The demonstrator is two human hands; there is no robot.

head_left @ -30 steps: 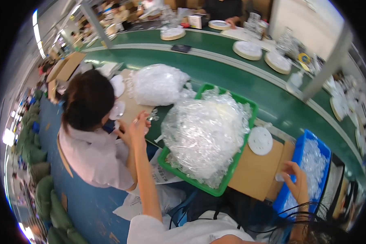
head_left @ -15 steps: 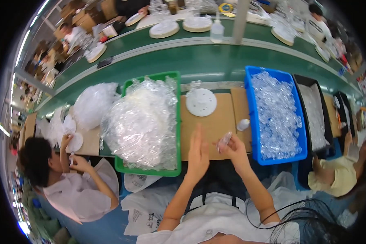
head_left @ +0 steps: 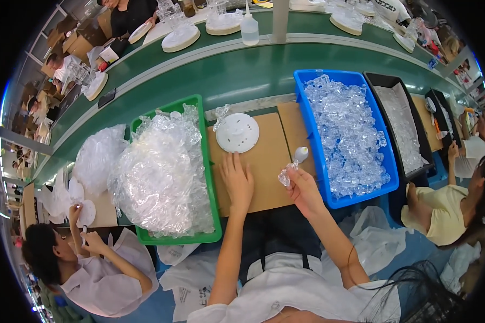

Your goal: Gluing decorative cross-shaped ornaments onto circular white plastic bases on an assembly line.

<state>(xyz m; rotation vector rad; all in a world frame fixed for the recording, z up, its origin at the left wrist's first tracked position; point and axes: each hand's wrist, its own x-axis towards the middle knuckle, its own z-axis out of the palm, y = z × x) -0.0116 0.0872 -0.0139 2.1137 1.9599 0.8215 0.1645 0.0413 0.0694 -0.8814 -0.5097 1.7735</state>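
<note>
Clear plastic piece (head_left: 285, 175) sits pinched in the right hand (head_left: 302, 188), fingers closed around it, at centre frame just left of the blue bin (head_left: 312, 140) of similar clear parts. Left hand (head_left: 237, 180) lies flat on the cardboard board (head_left: 264, 161), fingers spread, below the white round disc (head_left: 237, 132). Green bin (head_left: 205, 177) stands left of centre.

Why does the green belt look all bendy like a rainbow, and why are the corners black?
In the head view the fisheye lens bends straight edges, so the green conveyor belt curves and the corners go black; overhead lights leave pale glare streaks on it; the clear plastic in the green bin and blue bin glints white; the right hand and left hand look sharp.
</note>
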